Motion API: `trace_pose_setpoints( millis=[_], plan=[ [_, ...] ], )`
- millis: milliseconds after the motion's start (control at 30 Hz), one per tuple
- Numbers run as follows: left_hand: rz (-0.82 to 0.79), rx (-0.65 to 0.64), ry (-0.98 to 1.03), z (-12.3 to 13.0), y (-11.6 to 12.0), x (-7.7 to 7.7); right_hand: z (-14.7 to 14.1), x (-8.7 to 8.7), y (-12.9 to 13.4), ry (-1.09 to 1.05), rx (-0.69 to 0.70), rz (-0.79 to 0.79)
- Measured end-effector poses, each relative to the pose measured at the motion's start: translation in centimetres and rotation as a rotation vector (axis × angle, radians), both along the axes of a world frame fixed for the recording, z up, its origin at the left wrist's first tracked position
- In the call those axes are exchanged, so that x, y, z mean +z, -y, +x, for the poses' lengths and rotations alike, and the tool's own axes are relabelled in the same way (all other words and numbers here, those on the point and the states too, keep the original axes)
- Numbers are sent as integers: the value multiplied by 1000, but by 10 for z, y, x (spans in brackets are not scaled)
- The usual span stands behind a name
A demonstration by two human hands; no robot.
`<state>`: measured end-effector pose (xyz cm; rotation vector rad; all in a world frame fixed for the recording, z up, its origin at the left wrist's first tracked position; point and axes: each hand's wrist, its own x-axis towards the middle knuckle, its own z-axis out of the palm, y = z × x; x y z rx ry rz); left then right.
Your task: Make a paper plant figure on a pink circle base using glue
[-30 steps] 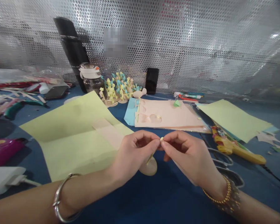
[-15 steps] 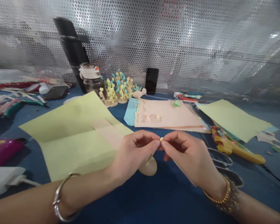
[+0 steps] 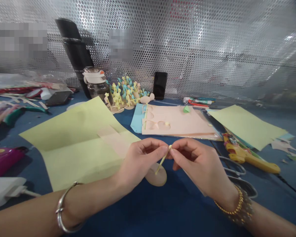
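Two bare hands meet over a thin yellow-green paper stem (image 3: 162,163) on a pale round disc (image 3: 156,175).

Fingertips of the left hand (image 3: 148,156) and right hand (image 3: 193,161) pinch the stem's small tip above the blue worktop (image 3: 148,214), beside a large yellow-green paper sheet (image 3: 76,148).

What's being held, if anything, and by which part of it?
Thin yellow-green stem, pinched at its top end by the fingertips of the left grip and right grip. Its lower end meets the round base.
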<state>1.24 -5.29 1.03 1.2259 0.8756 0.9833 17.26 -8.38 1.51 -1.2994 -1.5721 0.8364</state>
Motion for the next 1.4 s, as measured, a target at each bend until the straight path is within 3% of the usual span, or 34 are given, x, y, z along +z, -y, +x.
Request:
trace_pose_setpoints(
  millis=[900,1400],
  plan=[
    [-11,57,-110,1,3,4,-4,-1,-3,-32,-17,-78],
    [20,66,-66,1,2,3,-5,0,-4,-45,-32,-62]
  ],
)
